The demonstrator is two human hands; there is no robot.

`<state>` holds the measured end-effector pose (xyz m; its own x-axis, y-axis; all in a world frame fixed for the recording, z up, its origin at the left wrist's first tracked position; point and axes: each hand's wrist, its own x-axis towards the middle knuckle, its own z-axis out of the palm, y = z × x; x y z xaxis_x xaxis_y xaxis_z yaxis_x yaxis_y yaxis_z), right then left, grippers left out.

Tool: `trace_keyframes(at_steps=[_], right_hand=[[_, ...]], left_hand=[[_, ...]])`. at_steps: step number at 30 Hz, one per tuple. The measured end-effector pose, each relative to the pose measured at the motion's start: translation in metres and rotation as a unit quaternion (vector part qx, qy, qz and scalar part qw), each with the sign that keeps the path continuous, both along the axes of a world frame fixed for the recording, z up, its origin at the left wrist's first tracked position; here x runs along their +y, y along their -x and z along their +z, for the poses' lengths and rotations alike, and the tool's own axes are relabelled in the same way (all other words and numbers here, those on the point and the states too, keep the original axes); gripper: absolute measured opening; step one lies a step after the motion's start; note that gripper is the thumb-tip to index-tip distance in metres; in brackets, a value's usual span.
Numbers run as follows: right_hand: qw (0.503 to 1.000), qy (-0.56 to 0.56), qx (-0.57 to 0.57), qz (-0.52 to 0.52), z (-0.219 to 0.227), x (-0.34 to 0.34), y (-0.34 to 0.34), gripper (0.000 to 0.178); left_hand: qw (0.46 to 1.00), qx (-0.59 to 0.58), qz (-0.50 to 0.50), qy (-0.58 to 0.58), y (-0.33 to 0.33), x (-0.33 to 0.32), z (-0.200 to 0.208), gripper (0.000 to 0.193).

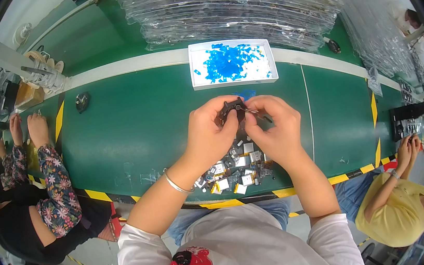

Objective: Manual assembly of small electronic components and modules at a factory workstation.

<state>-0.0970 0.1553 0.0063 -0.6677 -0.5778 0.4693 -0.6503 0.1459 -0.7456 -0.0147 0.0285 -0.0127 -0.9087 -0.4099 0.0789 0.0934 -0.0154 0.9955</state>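
The small black rounded piece of plastic-looking material (235, 107) is on the near side of the white shallow cardboard-like box (209, 86), raised above the green smooth table (126, 116). The left hand (210, 125) is grasping this piece by its side. The right hand (273, 123) has thumb and forefinger pinched at its other side, where a thin dark strip-like part (265, 118) sticks out; whether this is a tool or a component, one cannot tell.

The step in hand seems to be a fine manipulation of the black piece. The next move, it may be judged, calls for a steady left hold and a light, exact pinch of the right.

Inside the box lie thin bright-blue film scraps (230, 61), irregular and crumpled. Nearer the person than the box is a loose heap of flat silver-and-yellow rectangular cells and dark parts (240, 161). Beyond the box, clear glossy plastic trays (240, 11) are stacked in layers.
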Motion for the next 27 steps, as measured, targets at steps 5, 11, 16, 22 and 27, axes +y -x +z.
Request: trace_keyframes(at_steps=[5,11,16,22,27], right_hand=[[1.000,-0.015,0.011,-0.004,0.001,0.000,0.000,0.016],[1.000,-0.011,-0.002,0.014,0.000,0.002,0.001,0.015],[0.999,-0.027,0.020,0.004,-0.002,0.001,0.001,0.015],[0.999,-0.023,0.030,-0.003,-0.003,0.000,0.001,0.014],[1.000,-0.013,0.013,0.003,0.001,-0.001,0.001,0.013]], left_hand=[[1.000,-0.004,0.003,0.013,-0.001,0.000,-0.003,0.024],[0.998,-0.019,-0.017,-0.056,0.000,-0.004,0.001,0.022],[0.998,-0.023,-0.005,0.052,0.000,-0.003,-0.006,0.022],[0.999,-0.027,-0.008,0.043,-0.001,-0.002,-0.006,0.023],[0.999,-0.001,-0.016,-0.037,0.000,-0.003,-0.005,0.017]])
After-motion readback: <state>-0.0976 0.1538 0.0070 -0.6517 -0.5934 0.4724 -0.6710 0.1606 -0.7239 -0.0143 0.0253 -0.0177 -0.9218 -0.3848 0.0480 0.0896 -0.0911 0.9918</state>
